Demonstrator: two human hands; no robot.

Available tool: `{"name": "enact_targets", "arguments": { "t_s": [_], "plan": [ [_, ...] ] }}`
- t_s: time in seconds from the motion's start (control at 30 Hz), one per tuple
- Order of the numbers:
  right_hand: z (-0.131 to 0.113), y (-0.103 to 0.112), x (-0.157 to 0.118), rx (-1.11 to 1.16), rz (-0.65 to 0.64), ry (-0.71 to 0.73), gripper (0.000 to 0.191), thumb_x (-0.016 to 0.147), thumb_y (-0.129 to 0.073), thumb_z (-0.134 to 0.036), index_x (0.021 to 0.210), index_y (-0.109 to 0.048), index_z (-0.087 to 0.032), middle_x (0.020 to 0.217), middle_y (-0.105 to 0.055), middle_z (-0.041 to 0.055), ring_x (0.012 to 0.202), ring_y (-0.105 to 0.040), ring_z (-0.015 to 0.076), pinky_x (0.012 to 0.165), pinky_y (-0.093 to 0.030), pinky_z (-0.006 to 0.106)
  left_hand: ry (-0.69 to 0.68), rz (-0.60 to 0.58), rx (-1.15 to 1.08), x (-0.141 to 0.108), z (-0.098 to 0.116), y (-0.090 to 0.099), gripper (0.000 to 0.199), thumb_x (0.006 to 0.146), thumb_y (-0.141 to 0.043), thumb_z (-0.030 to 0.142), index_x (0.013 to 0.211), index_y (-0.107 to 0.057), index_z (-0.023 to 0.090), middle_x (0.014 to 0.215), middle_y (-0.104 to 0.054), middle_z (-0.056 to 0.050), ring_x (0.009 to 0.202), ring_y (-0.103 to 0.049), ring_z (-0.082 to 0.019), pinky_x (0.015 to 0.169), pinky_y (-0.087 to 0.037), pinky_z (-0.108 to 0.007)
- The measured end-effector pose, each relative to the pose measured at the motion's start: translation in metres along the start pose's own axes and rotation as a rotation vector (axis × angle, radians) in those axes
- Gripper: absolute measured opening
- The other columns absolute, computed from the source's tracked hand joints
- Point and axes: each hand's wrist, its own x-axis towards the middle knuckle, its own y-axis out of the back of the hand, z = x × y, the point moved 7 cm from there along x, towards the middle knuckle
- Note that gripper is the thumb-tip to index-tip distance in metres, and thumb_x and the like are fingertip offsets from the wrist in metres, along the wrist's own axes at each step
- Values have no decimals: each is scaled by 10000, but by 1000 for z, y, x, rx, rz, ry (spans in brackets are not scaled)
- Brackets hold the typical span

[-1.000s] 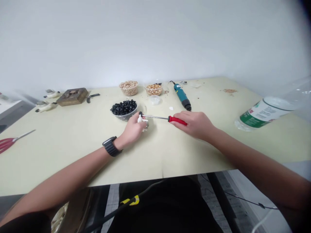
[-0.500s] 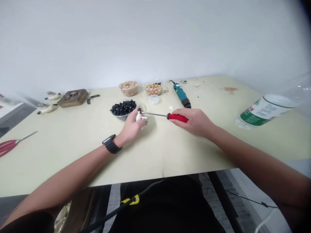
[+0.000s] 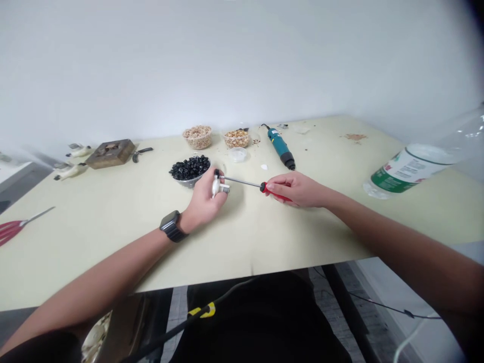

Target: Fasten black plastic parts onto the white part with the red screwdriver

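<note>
"How will the red-handled screwdriver (image 3: 273, 189) handle?"

"Light and stiff, judging by its thin steel shaft (image 3: 242, 181). The red plastic grip is the natural place to hold it. The person's right hand (image 3: 297, 190) has it there, pinched between thumb and fingers, with the fingers stretched along it rather than clenched."

"And the small white plastic part (image 3: 216, 186)?"

"It looks light, and probably slippery and easy to drop. A bit of metal shows at its side, though it's too small to make out clearly. The left hand (image 3: 204, 201) keeps its fingers pressed together around it, and the tip of the shaft disappears near those fingers."

"Where is all this?"

"Above the pale cream table (image 3: 113, 252), toward the middle and just right of a clear plastic bowl of glossy black pieces (image 3: 189, 170)."
</note>
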Motion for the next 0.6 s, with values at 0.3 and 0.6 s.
{"name": "enact_targets", "arguments": {
  "t_s": [0.3, 0.6],
  "plan": [
    [-1, 23, -1, -119, 37, -11, 467, 833, -797, -611, 1050, -736, -202, 803, -626, 0, 657, -527, 106, 589, -411, 245, 203, -12, -618, 0, -10, -19, 307, 722, -640, 271, 977, -481, 203, 930, -519, -9, 764, -500, -110, 648, -434, -238],
    [-12, -5, 5, 181, 237, 35, 533, 797, -851, -582, 1119, -752, -169, 588, -530, -47, 464, -440, 85, 461, -357, 257, 485, -121, -965, -26, 13, -62, 449, 832, -793, 396, 1060, -450, 218, 1132, -577, -42, 1014, -601, -149, 926, -610, -364]
  ]
}}
